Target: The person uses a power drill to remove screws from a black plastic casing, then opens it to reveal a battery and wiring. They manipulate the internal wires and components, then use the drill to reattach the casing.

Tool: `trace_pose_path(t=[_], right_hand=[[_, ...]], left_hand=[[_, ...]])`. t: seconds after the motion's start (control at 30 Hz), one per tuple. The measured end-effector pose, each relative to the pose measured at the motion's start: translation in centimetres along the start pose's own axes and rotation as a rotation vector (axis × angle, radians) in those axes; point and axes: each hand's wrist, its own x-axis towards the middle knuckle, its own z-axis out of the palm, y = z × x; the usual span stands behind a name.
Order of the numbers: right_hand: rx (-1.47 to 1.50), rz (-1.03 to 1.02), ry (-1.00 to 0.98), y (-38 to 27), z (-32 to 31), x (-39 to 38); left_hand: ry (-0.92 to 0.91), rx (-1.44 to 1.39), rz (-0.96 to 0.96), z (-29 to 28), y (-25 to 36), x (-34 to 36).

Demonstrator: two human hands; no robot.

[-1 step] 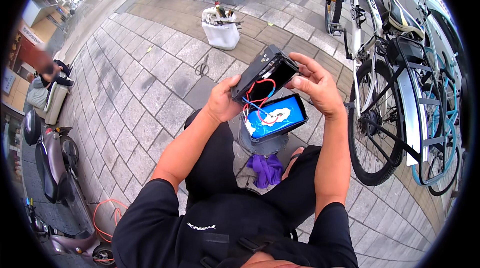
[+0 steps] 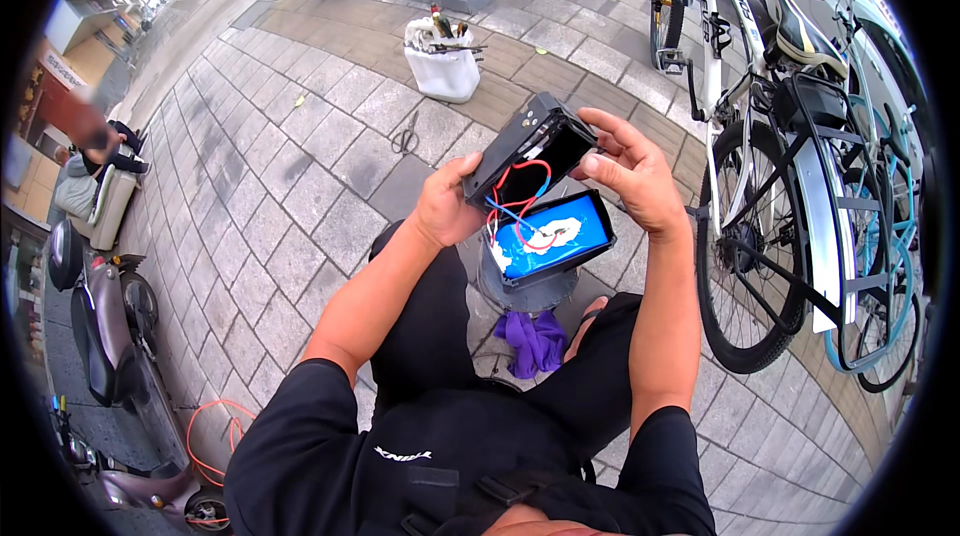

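A black plastic battery-case half (image 2: 516,144) is held up, tilted, between my two hands. My left hand (image 2: 447,204) is closed round its lower left end, thumb on top. At its right end, my right hand (image 2: 638,179) grips the edge between thumb and fingers. Red and blue wires (image 2: 548,176) run from inside this half down to a battery pack (image 2: 585,223) wrapped in blue with white patches. That pack lies in the other black case half (image 2: 572,263), just below my hands. Underneath is a round grey stand (image 2: 552,296), with a purple cloth (image 2: 533,343) bunched at its foot.
On the paving ahead stands a cut-open white jug (image 2: 440,74) full of tools, with a scissors-like tool (image 2: 405,140) lying nearer. Parked bicycles (image 2: 752,266) line the right. To the left are a scooter (image 2: 98,341), an orange cable (image 2: 190,436) and a seated person (image 2: 80,188).
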Motion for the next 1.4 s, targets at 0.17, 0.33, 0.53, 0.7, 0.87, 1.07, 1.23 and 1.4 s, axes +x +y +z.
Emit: trace_pose_path(t=[0.17, 0.33, 0.53, 0.7, 0.87, 1.07, 1.23, 1.4], right_hand=[[0.006, -0.019, 0.051, -0.2, 0.9, 0.1], [-0.017, -0.054, 0.02, -0.9, 1.3, -0.5], [-0.004, -0.068, 0.043, -1.0, 1.6, -0.8], [-0.03, -0.054, 0.112, -0.2, 2.0, -0.4], [-0.206, -0.216, 0.136, -0.6, 3.2, -0.6], [-0.789, -0.461, -0.037, -3.8, 3.6, -2.7], [-0.855, -0.461, -0.257, -5.0, 5.3, -4.6], [-0.841, -0.537, -0.248, -4.3, 6.1, -4.5]], left_hand=[[-0.01, -0.068, 0.01, -0.7, -0.4, 0.0], [-0.09, -0.086, -0.001, -0.9, -0.1, 0.0], [-0.037, -0.092, 0.014, -1.5, -0.3, -0.1], [0.031, -0.091, -0.016, 0.2, 0.1, -0.1], [0.065, -0.055, -0.038, 0.6, 0.4, -0.4], [-0.025, -0.111, -0.032, -1.1, 0.3, -0.2], [-0.099, -0.049, 0.01, 0.2, 0.3, -0.7], [0.079, 0.035, 0.145, 1.8, -0.2, -0.3]])
